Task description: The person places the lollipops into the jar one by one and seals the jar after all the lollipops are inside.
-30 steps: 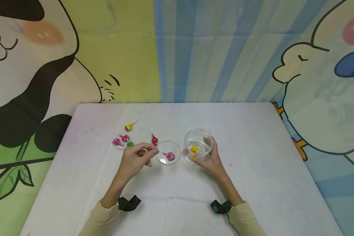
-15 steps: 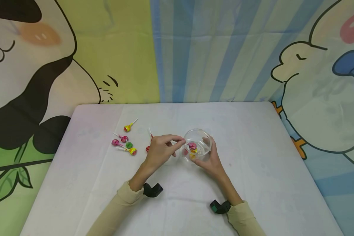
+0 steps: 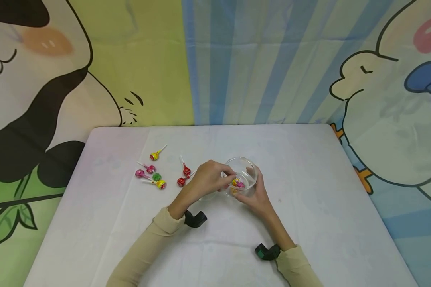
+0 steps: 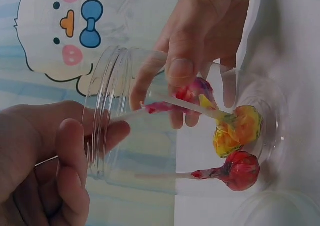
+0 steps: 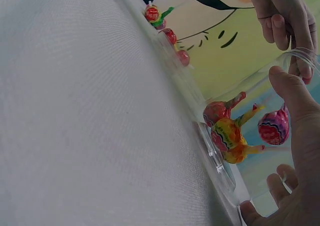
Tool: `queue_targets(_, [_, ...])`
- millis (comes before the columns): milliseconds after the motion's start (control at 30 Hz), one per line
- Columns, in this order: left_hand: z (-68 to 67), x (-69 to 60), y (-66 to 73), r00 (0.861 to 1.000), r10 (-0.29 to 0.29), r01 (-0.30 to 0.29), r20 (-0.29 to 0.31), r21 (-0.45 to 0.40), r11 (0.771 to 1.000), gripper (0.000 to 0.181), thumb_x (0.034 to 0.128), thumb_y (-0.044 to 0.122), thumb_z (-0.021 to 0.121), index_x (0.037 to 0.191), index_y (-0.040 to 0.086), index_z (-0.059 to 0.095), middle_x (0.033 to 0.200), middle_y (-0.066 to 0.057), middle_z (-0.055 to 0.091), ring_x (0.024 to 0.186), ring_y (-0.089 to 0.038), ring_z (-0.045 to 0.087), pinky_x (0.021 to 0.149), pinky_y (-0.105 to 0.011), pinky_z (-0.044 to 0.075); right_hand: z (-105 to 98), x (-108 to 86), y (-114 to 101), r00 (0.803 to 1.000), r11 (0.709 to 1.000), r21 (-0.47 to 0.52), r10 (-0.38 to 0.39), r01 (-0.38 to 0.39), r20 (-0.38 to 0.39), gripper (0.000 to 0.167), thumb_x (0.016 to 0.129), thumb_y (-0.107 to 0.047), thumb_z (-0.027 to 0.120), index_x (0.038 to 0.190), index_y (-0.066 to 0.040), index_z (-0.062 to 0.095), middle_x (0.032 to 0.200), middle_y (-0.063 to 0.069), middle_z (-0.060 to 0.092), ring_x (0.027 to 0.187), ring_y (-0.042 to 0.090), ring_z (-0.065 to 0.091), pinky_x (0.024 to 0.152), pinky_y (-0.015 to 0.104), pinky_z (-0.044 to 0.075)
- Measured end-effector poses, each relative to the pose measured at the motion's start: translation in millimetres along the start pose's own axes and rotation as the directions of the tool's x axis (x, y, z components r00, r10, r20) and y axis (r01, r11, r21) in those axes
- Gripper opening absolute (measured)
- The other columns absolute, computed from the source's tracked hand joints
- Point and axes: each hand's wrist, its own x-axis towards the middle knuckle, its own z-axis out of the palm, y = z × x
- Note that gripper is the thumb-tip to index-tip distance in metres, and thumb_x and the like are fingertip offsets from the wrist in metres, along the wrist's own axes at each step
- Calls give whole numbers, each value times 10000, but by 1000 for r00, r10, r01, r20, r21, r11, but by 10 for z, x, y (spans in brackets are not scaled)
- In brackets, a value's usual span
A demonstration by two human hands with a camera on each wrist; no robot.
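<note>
Right fingers (image 4: pixel 150 78) round clear, ridge-necked jar (image 4: pixel 105 158)

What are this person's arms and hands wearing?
Long beige fabric covers both arms: a left sleeve and a right sleeve. Beside each cuff sits a bent black piece, the left one plain, the right one marked green. The left hand and right hand look gloveless.

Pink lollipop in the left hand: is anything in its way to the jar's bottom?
The pink lollipop hangs inside the clear jar, but a red lollipop and at least one yellow lollipop sit at the bottom, partly in its way.
</note>
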Motion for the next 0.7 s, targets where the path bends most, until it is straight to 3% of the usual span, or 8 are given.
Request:
queue_targets(167, [18, 42, 2, 1000, 7, -7, 14, 56, 998, 138, 872, 214, 684, 944, 157, 788, 827, 54, 762, 477, 42, 490, 481, -168, 339, 2, 1, 5, 1000, 1000, 12, -9, 9, -5, 1012, 742, -32, 800, 1517, -90, 152, 1506, 290, 290, 1389, 466, 299, 1101, 641, 244])
queue_targets(400, [9, 50, -16, 998, 46, -40, -37, 145, 989, 126, 868, 190, 676, 935, 160, 779, 892, 56, 765, 638, -60, 570, 478, -186, 367, -2, 2, 7, 1000, 1000, 17, -24, 24, -3, 1009, 742, -11, 794, 1514, -55, 144, 1502, 299, 282, 1385, 471, 302, 1097, 650, 249])
queue_targets(533, [-4, 88, -22, 997, 79, -77, -2, 193, 978, 132, 855, 187, 661, 916, 187, 778, 859, 86, 753, 620, -48, 539, 474, -191, 350, -5, 1, -4, 1000, 999, 22, -24, 24, -10, 1010, 736, 5, 793, 1511, -36, 145, 1499, 296, 290, 1387, 471, 297, 1099, 642, 247])
queue_targets(700, [-10, 96, -25, 997, 69, -74, 30, 209, 975, 134, 853, 207, 657, 912, 210, 777, 862, 92, 752, 604, -59, 505, 468, -198, 325, 3, 0, -8, 1000, 999, 29, -28, 28, -9, 1005, 736, 12, 785, 1513, -43, 150, 1496, 310, 292, 1387, 475, 294, 1097, 651, 242])
